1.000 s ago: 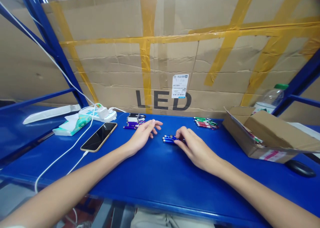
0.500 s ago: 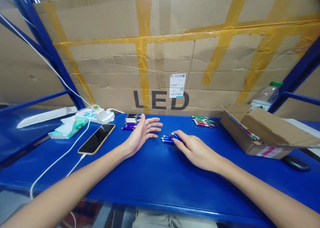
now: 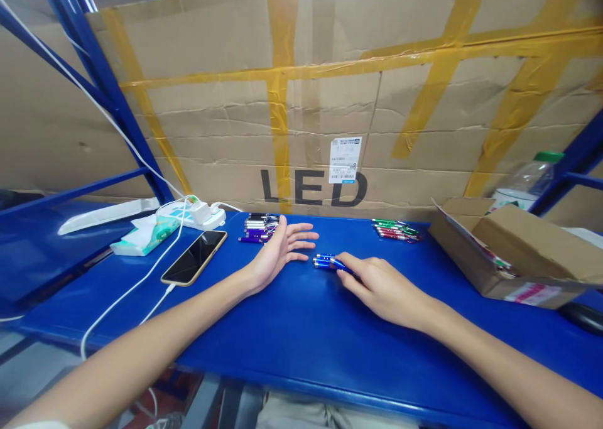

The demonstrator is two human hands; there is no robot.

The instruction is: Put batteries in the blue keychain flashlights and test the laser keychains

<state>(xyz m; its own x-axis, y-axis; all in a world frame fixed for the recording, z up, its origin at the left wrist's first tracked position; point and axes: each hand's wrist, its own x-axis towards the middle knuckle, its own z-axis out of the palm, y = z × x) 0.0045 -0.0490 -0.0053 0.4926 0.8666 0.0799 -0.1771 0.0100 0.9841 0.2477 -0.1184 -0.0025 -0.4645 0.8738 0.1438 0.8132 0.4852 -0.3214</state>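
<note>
My left hand [image 3: 281, 250] rests on its edge on the blue table [image 3: 292, 328], palm turned up and fingers spread, holding nothing. Just to its right lies a small cluster of blue pen-like sticks [image 3: 324, 262]. My right hand [image 3: 377, 284] has its fingers pinched on one blue stick [image 3: 343, 266] at the edge of that cluster. A pile of purple, black and silver sticks [image 3: 257, 227] lies just behind my left hand.
Green and red sticks [image 3: 394, 230] lie at the back right. An open cardboard box [image 3: 513, 253] and a plastic bottle [image 3: 530, 179] stand at the right, a dark mouse [image 3: 584, 316] beside them. A phone [image 3: 194, 266] on a white cable, a power strip [image 3: 193, 215] and a tissue pack [image 3: 141, 237] lie at the left. A taped cardboard sheet [image 3: 330, 102] forms the back wall.
My left hand has turned from palm down to palm up, fingers spread. My right hand has drawn one blue stick out of the cluster toward me.
</note>
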